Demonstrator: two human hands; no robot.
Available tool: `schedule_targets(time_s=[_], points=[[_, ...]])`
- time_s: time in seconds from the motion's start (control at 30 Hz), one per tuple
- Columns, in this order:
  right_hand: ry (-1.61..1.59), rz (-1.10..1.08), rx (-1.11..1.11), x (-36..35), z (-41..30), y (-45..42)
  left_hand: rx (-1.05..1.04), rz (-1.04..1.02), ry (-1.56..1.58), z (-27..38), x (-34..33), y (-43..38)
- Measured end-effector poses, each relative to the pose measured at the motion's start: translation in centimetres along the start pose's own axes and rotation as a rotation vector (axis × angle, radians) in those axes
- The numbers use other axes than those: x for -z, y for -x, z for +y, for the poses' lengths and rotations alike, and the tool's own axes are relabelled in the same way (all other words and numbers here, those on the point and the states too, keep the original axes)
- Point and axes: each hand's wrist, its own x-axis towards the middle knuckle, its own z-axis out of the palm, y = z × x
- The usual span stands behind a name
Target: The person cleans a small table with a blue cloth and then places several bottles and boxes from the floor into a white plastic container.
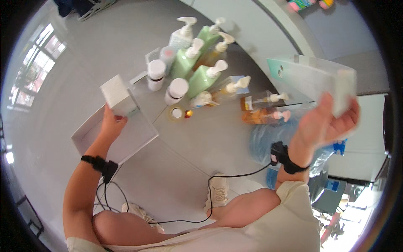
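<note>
My left hand (113,123) grips a small white box (116,94) above an open white box (135,132) standing on the floor. Raised at the right, my right hand (340,123) holds a larger white and green carton (308,75), partly blurred. Between the hands stand several pump bottles: light green ones (185,61), a white one (181,37) and clear ones with amber liquid (223,89). Nearer me are white-capped jars (177,90), a roll of tape (175,113) and a tiny bottle with an orange cap (188,114).
Large blue clear plastic water jugs (264,141) stand below my right forearm. A black cable (211,189) runs from my right wrist strap across the floor past my shoes (217,192). A white cabinet (270,34) borders the far side.
</note>
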Motion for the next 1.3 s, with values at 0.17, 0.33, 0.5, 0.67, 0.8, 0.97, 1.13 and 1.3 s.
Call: schedule_targets(time_s=[0.17, 0.33, 0.5, 0.67, 0.8, 0.97, 1.13, 1.3], points=[[-0.538, -0.353, -0.125, -1.7, -5.0, 2.4, 0.054, 0.088, -0.015, 2.6, 0.0, 1.8], [-1.05, -0.963, -0.329, -8.5, -5.7, 9.3, 0.073, 0.139, 0.05, 3.3, 0.7, 3.6], [-0.901, -1.088, -0.243, -13.4, -6.6, 14.7, 0.064, 0.013, -0.039, -0.7, 2.6, 4.8], [-0.706, -1.214, -0.278, -14.3, -3.8, 17.9, 0.168, -0.219, -0.077, 2.8, 2.3, 5.9], [-0.671, -1.19, -0.121, -14.7, -3.2, 19.2, 0.124, -0.292, -0.076, 3.8, 0.7, 5.6], [-0.611, -1.198, -0.113, -14.3, -3.8, 17.9, 0.236, -0.357, 0.181, 1.6, -1.8, 3.7], [-0.301, -0.753, -0.085, -8.6, -0.2, 10.1, 0.336, -0.314, 0.079, 1.9, -2.6, 3.7], [0.117, -0.503, -0.521, -0.7, 13.0, 8.7, 0.398, -0.347, -0.025, 3.3, -3.6, 3.0]])
